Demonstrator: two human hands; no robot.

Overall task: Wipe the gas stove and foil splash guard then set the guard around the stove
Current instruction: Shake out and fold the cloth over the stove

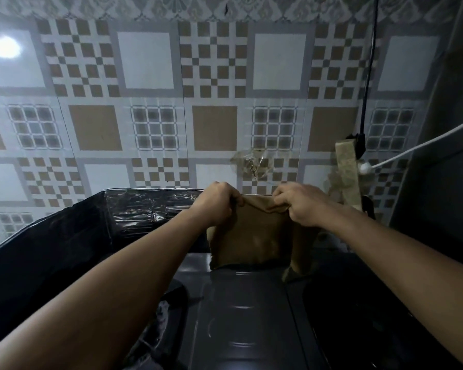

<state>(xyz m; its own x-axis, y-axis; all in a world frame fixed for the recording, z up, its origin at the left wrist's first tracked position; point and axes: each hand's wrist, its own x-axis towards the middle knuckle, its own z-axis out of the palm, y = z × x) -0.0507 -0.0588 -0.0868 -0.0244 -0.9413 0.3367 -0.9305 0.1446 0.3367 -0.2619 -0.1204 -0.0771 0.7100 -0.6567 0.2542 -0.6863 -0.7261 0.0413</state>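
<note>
left hand [216,202] pinching brown cloth [251,233] top edge | right hand [300,204] likewise pinching it | cloth hanging above gas stove [241,311] rear | foil splash guard [134,209] left of stove

A: What's behind it all?

B: A tiled wall [150,102], patterned in white, grey and tan squares and checks, with an ornate grey border band [171,6] along the top.

A: Any light?

B: A bright glare [2,46] on the tiles, far left. The scene is dim.

A: And right?

B: A black cable [369,70] hangs down; a white cord [401,153] slants across a dark panel [444,129].
</note>
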